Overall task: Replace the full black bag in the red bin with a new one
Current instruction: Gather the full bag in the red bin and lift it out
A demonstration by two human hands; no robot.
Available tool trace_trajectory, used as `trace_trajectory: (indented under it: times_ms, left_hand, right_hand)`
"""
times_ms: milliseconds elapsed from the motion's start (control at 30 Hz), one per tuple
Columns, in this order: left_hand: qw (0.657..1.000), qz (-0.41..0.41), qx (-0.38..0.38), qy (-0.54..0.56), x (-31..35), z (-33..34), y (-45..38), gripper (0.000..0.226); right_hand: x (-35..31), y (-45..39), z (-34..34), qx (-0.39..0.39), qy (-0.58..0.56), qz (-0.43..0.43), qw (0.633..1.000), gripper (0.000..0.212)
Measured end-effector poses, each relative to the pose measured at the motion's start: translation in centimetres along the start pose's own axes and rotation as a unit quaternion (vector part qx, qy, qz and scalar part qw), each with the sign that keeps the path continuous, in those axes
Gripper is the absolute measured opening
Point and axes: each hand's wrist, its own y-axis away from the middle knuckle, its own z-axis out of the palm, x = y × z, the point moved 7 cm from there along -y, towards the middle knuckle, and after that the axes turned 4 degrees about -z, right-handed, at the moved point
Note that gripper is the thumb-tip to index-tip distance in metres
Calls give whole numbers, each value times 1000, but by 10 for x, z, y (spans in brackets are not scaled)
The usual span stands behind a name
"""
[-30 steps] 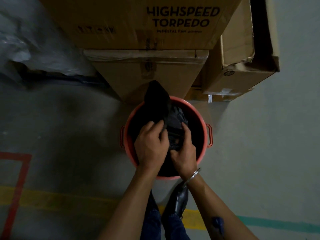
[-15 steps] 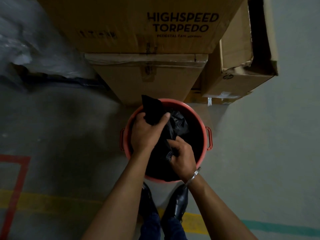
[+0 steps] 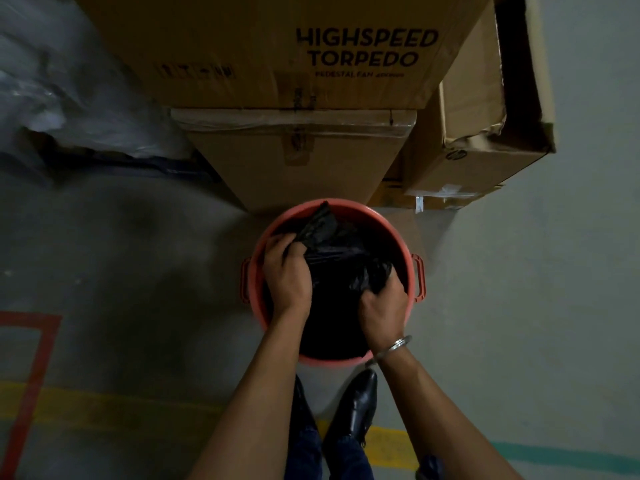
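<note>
Spreading the black bag (image 3: 341, 268) inside the red bin (image 3: 410, 271) appears to be the step in hand, judged from how the film is pulled between the two hands. The bag's crumpled plastic is gripped by the left hand (image 3: 285, 271) at the bin's left inner side, fingers closed on a fold whose corner pokes up toward the far rim. Another bunch of the film is clenched by the right hand (image 3: 384, 303) near the right wall (a metal bangle (image 3: 394, 348) is worn on that wrist). The bin stands on the floor (image 3: 519, 306), just before a stack of cardboard boxes (image 3: 298, 161). For the next move, the bag's mouth would likely need to be opened wide and its edge folded over the rim all round; whether it is open yet cannot be told in the dim light.
</note>
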Motion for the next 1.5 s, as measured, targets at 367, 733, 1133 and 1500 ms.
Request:
trace_trajectory:
  times_ms: [367, 733, 1133, 1500]
  left_hand:
    - [934, -15, -312, -175, -49, 22, 25, 84]
    - [987, -32, -48, -151, -16, 2, -14, 16]
    - [993, -26, -26, -110, -18, -13, -3, 33]
    - [987, -147, 36, -51, -20, -12, -9, 46]
  right_hand:
    - [-34, -24, 14, -58, -43, -24, 997, 32]
    - [-22, -18, 27, -179, -58, -32, 982, 58]
    - [-7, -27, 5, -32, 59, 7, 998, 36]
    - [-29, -7, 34, -249, 83, -162, 951, 80]
